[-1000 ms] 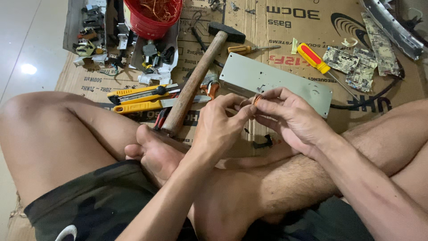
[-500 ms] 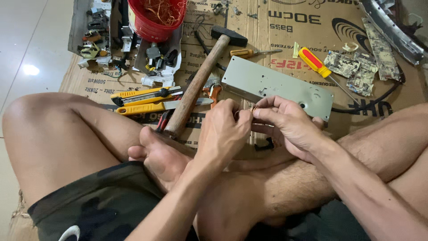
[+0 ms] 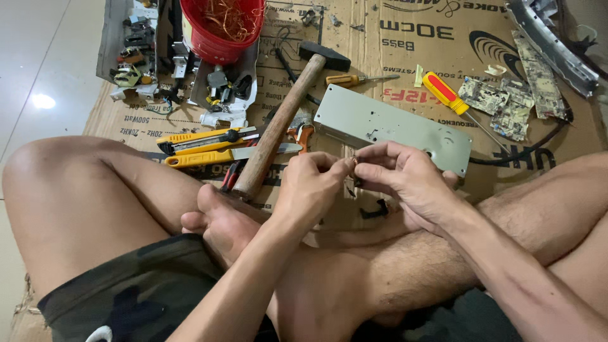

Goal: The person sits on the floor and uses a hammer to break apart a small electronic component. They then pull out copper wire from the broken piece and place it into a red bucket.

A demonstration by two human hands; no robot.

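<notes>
**Both hands pinched on a tiny part**

We see the left hand and right hand meet fingertip to fingertip over the crossed legs, both closed in a pinch on a small part — too small to identify. Just behind lies a grey metal casing on the cardboard, with a hammer and yellow utility knives to the left.

We cannot tell what the tiny piece pinched between our fingers is; it is too small and mostly covered. The red bucket and the metal strip are cut off by the top edge.
</notes>
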